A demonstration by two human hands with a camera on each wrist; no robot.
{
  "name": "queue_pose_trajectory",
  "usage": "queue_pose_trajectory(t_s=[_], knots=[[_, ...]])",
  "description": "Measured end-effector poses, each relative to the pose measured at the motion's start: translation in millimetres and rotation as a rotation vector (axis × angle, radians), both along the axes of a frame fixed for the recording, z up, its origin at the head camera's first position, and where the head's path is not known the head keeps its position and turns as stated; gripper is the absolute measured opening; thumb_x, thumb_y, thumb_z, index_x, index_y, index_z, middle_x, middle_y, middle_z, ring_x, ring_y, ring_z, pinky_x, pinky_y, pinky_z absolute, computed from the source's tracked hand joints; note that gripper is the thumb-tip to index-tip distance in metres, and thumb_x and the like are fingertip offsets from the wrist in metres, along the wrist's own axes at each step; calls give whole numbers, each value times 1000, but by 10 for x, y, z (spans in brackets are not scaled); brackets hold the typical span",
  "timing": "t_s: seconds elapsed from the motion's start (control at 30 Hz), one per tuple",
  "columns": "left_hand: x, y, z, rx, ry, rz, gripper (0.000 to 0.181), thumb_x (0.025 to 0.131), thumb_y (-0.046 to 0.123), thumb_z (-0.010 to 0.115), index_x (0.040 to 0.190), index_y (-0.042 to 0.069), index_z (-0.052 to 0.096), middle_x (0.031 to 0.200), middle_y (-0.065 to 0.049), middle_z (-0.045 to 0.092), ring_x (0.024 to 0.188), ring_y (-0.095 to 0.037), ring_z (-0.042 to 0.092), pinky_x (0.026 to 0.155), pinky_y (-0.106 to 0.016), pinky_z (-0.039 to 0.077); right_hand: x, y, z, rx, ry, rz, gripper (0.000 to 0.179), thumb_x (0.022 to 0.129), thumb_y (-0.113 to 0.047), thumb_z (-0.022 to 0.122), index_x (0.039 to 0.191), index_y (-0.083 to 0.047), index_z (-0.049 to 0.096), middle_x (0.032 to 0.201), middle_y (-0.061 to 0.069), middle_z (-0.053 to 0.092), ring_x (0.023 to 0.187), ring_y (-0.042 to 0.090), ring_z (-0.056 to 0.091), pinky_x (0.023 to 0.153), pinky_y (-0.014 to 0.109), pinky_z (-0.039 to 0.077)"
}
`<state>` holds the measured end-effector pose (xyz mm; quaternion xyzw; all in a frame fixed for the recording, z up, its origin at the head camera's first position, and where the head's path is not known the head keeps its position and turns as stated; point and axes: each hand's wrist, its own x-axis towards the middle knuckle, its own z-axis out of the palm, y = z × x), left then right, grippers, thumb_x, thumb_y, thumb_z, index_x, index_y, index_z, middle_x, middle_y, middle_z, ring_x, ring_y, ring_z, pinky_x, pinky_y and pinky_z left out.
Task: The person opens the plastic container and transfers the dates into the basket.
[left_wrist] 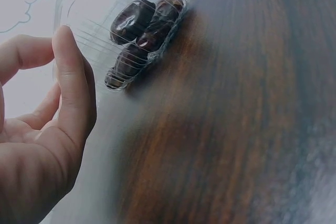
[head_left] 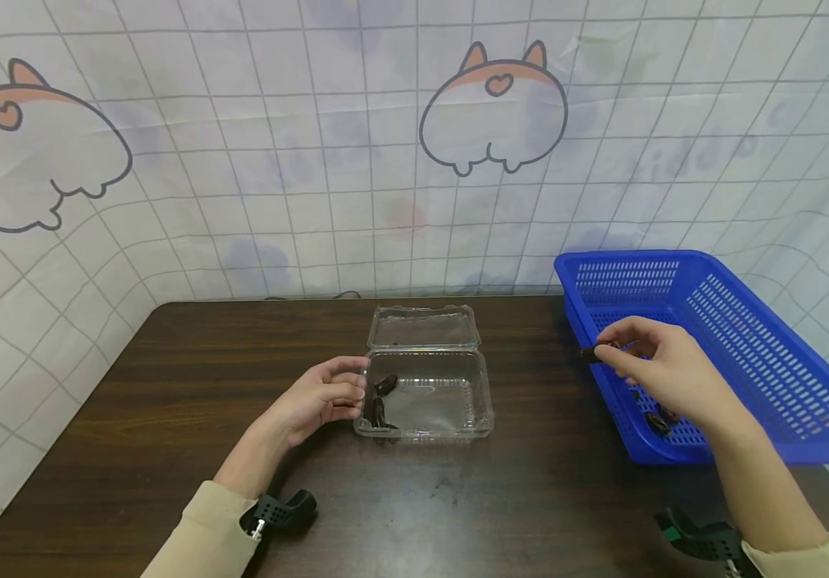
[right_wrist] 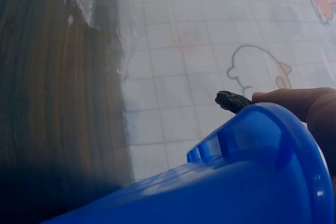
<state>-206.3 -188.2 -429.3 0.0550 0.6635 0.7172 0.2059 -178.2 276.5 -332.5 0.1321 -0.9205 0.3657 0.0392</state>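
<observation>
My right hand [head_left: 667,361] pinches a dark date [head_left: 590,353] between thumb and fingertips, over the left rim of the blue basket [head_left: 768,321]. The date's end [right_wrist: 231,101] pokes past the basket's edge in the right wrist view. My left hand [head_left: 320,401] touches the left wall of an open clear plastic clamshell box [head_left: 436,393] with its fingertips. Several wrinkled dates [left_wrist: 132,22] lie along the left side inside that box. More dates [head_left: 657,423] sit in the basket below my right hand, partly hidden by it.
The box's hinged lid [head_left: 424,327] is folded back toward the wall. Both containers stand on a dark wooden table [head_left: 190,385]. A gridded white wall covering [head_left: 349,160] rises behind it. The basket's raised rim stands at the right.
</observation>
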Motion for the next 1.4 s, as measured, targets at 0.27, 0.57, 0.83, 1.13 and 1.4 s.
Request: queue_pose_trajectory(t_s=[0.27,0.57,0.83,1.13,1.4], knots=[[1,-4,0,-3,0,2,57,98,-1,61,150,-1,40,105,-7,61,82,-15,65,77,-30,59,-14,95,21,-26,10,-22,29,104,-29,64,123,-7,67,101,12,70,80,27,64,64,31,55],[5,-1,10,4,2,-4,58,98,0,62,151,-2,39,104,-6,61,82,-15,65,77,-30,59,2,209,42,-51,2,-81,35,104,-32,64,125,-5,64,107,17,68,81,24,66,67,28,56],[6,0,15,1,1,0,57,97,0,62,150,-1,40,104,-7,61,82,-16,65,77,-31,59,4,334,55,-43,6,-136,38,103,-35,64,124,-4,64,106,17,68,79,17,67,65,26,56],[-7,-9,1,4,8,-6,58,97,0,63,150,-3,39,104,-7,61,83,-15,65,78,-30,59,20,405,48,-14,20,-157,38,103,-35,64,126,-5,64,116,15,65,82,6,65,65,24,55],[-15,2,0,11,-4,3,58,97,-1,62,150,-1,40,104,-7,61,81,-15,65,76,-30,60,26,359,104,-48,34,-132,35,103,-35,65,123,-7,65,109,5,66,84,13,67,66,25,57]])
